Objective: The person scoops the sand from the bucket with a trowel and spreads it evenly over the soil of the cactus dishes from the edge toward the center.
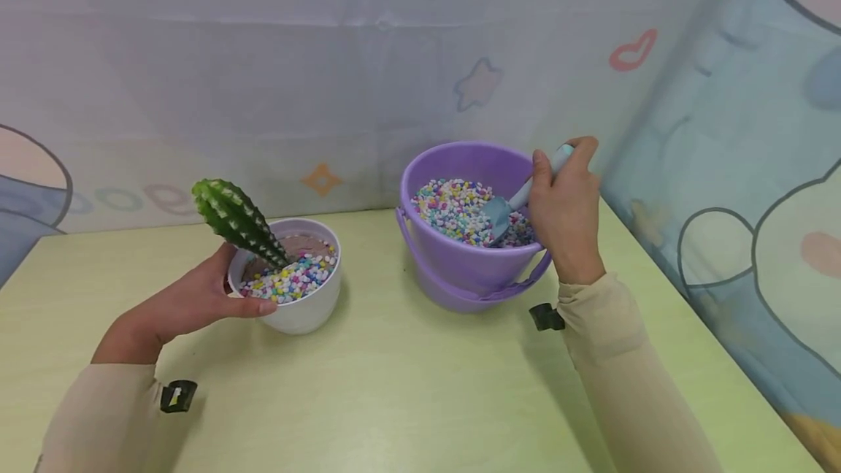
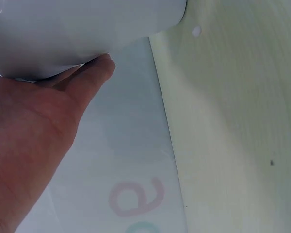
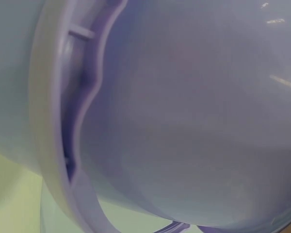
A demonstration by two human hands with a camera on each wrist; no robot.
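Observation:
My left hand [image 1: 190, 301] grips a white plant pot [image 1: 298, 320] from its left side, the thumb lying along the front rim. A green cactus [image 1: 236, 217] leans left in the pot, with multicoloured pebbles [image 1: 296, 279] over part of a brownish surface. In the left wrist view, fingers [image 2: 89, 77] lie against the white pot [image 2: 87, 29]. My right hand [image 1: 568, 206] holds a light-blue toy shovel [image 1: 499, 216] by its handle over a purple bucket's [image 1: 460, 265] right rim. The blade dips into the pebbles [image 1: 450, 203] inside. The purple bucket [image 3: 184, 97] fills the right wrist view.
The bucket's carrying handle [image 1: 427, 261] hangs down at its front. Both containers stand on a pale yellow-green table [image 1: 368, 400]. A printed curtain [image 1: 263, 79] rises behind the table's back edge, and another printed sheet [image 1: 736, 166] borders its right side.

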